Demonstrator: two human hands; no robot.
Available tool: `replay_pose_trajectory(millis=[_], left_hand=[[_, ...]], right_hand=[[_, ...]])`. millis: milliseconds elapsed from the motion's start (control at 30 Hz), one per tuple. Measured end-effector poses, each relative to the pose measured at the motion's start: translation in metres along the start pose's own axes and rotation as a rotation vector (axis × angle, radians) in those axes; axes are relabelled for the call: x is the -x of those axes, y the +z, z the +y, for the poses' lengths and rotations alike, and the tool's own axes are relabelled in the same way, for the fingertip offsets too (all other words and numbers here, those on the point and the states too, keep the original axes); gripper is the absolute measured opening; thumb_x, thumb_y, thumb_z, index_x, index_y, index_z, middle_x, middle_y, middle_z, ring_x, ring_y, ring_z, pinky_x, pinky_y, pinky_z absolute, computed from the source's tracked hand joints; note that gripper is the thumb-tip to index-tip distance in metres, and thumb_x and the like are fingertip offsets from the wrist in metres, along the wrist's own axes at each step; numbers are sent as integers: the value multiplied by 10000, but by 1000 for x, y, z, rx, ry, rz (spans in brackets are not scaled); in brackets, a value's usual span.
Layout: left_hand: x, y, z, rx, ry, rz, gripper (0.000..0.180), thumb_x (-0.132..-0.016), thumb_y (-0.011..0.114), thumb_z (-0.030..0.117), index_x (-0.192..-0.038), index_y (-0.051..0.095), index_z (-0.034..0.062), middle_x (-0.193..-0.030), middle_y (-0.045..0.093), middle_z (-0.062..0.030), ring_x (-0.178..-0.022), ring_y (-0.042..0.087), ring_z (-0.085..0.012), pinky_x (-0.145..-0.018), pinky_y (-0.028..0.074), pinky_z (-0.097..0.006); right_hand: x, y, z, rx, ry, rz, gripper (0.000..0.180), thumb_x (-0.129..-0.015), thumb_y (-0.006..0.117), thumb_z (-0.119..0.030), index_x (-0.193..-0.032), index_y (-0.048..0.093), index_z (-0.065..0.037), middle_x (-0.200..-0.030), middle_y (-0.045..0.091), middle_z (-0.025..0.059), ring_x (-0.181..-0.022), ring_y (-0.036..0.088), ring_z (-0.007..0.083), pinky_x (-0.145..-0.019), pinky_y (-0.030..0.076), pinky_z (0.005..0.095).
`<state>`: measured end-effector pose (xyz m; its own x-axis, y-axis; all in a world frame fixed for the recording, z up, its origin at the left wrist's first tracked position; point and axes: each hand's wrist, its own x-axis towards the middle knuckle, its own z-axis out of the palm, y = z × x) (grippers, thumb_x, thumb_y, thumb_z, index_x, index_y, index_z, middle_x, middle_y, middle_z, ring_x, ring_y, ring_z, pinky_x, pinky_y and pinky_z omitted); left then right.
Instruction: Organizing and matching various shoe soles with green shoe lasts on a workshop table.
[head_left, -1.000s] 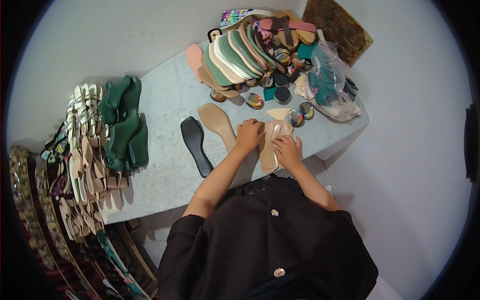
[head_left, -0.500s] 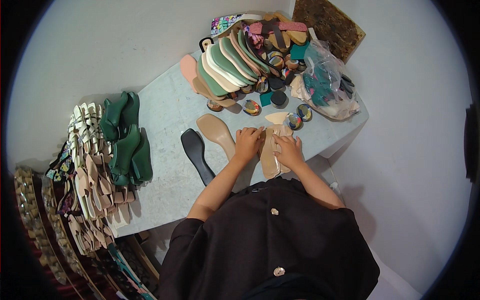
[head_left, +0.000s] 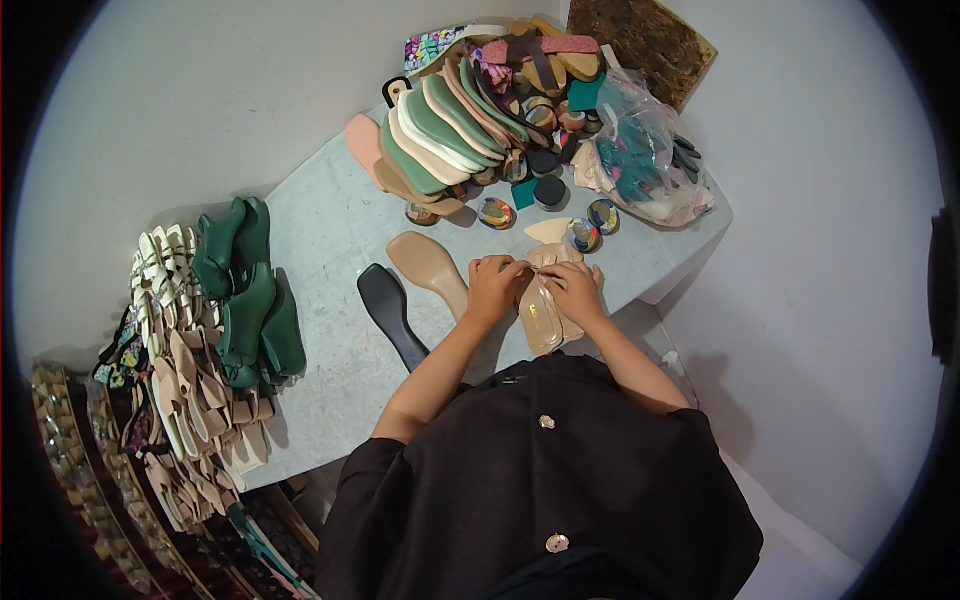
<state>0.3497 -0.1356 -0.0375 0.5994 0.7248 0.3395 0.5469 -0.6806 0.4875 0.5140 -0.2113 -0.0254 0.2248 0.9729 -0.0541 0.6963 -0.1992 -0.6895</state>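
A beige insole (head_left: 541,322) with a small gold mark and a glossy surface lies at the table's near edge, just in front of my body. My left hand (head_left: 490,287) is bent over its left side, fingertips pinched at its upper part. From the other side my right hand (head_left: 575,291) pinches at the same spot, so the fingertips nearly meet. Exactly which layer or edge they grip is too small to tell. More beige pieces (head_left: 553,254) lie under and above the insole. Left of my hands rest a tan sole (head_left: 423,262) and a black sole (head_left: 385,300).
A row of green, white and tan soles (head_left: 440,125) stands at the back, with patterned round heel pieces (head_left: 496,213) around it. Clear plastic bag (head_left: 640,150) sits at the back right. Green shoes (head_left: 250,310) and strappy sandals (head_left: 185,380) crowd the left edge.
My fingertips have drawn together over the upper part of the insole, and its gold mark now shows. The whole view has shifted slightly.
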Motion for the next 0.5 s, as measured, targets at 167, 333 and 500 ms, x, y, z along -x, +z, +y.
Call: replay_pose_trajectory(millis=[167, 333, 500], left_hand=[[1, 0, 4, 31, -42, 28, 270, -755, 684, 227, -1014, 658, 152, -946, 621, -46, -916, 552, -222, -782, 329, -365], [-5, 2, 6, 203, -306, -30, 235, -770, 687, 291, -934, 673, 123, -875, 659, -63, -869, 577, -224, -788, 327, -352], [-5, 7, 3, 271, -378, -42, 218, -787, 680, 284, -870, 684, 82, -874, 666, -83, -836, 603, -228, -769, 365, -352]], right_hand=[[-10, 12, 2, 8, -42, 76, 117, -818, 631, -246, -882, 692, -169, -955, 656, -20, -1023, 524, 198, -974, 198, 552], [-11, 16, 0, -45, -102, 117, 105, -804, 640, -238, -879, 688, -180, -889, 661, -29, -976, 538, 210, -991, 170, 578], [-15, 16, 6, -29, -33, 96, 131, -800, 655, -248, -898, 690, -169, -874, 670, -15, -949, 528, 185, -975, 207, 483]])
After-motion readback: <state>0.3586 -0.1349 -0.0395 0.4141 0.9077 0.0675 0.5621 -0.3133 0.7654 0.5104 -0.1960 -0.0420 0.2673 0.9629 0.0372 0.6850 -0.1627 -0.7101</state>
